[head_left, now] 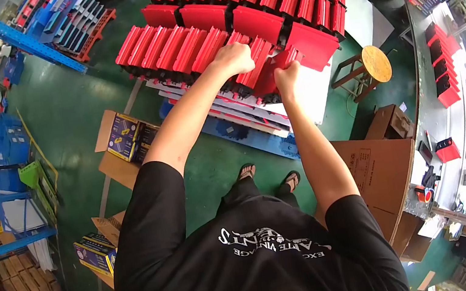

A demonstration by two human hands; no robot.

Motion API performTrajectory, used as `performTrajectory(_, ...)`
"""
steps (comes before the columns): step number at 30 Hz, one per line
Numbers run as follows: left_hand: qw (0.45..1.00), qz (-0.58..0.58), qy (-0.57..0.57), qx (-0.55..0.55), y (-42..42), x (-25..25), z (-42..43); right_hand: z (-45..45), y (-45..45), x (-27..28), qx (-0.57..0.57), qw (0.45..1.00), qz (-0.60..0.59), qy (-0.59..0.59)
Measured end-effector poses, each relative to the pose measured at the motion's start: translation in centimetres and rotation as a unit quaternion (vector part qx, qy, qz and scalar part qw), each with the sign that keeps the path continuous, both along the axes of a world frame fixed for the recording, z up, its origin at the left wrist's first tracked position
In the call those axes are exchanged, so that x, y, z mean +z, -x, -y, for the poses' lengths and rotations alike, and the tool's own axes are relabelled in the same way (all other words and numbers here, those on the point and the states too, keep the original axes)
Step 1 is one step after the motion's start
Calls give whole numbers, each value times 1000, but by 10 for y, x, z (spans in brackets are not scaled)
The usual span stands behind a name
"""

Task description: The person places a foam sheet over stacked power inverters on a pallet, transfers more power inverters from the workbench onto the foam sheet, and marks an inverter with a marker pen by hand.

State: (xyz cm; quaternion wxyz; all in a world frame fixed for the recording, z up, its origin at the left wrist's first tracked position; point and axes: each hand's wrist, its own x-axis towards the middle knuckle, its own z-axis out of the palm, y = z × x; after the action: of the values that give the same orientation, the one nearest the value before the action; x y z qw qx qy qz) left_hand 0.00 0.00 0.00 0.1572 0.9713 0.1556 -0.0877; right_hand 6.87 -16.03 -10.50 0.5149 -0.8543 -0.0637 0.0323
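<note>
Several red ribbed metal-cased units (164, 49) with black ends stand side by side in rows on a stack of sheets. My left hand (235, 57) is closed at the near row, its fingers curled over the top of a red unit; what lies under them is partly hidden. To the right, my right hand (287, 78) is closed on the near end of another red unit (267, 82), at the row's right end. Between the two hands stands one more red unit (254, 63). Behind them, wider red units (259, 23) show their flat sides.
A blue pallet (243, 134) lies under the stack. A round wooden stool (376, 64) stands at the right, beside a long workbench (437, 130) bearing red units. Cardboard boxes (374, 177) stand near my right side, with an open carton (120, 170) at left.
</note>
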Motion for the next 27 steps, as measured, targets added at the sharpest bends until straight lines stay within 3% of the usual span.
performTrajectory(5, 998, 48, 16, 40, 12, -9, 1, -35, 9, -9, 48, 996, 35, 63)
performTrajectory(6, 996, 61, 13, 57, 9, -10, -2, -37, 11, 10, 57, 996, 20, 73)
performTrajectory(13, 987, 131, 3, 90, 12, -32, 3, -23, -4, -12, 136, 991, -10, 1)
performTrajectory(15, 981, 174, -25, 86, 16, -39, 7, -7, 17, -9, 82, 993, 71, -34)
performTrajectory(17, 973, 212, -35, 88, 22, -40, 13, 0, 42, 6, -16, 995, 103, -5)
performTrajectory(18, 960, 264, -60, 73, 23, -48, 13, -3, 46, -14, -30, 991, 108, 71)
performTrajectory(19, 954, 284, -62, 69, 23, -53, 12, 6, 46, 16, 79, 996, -26, 37)
performTrajectory(22, 935, 340, -74, 63, 25, -62, 13, -9, 43, -19, 85, 994, 51, -45)
performTrajectory(27, 929, 355, -61, 86, 27, -61, 17, -3, 28, -14, 94, 994, -12, -60)
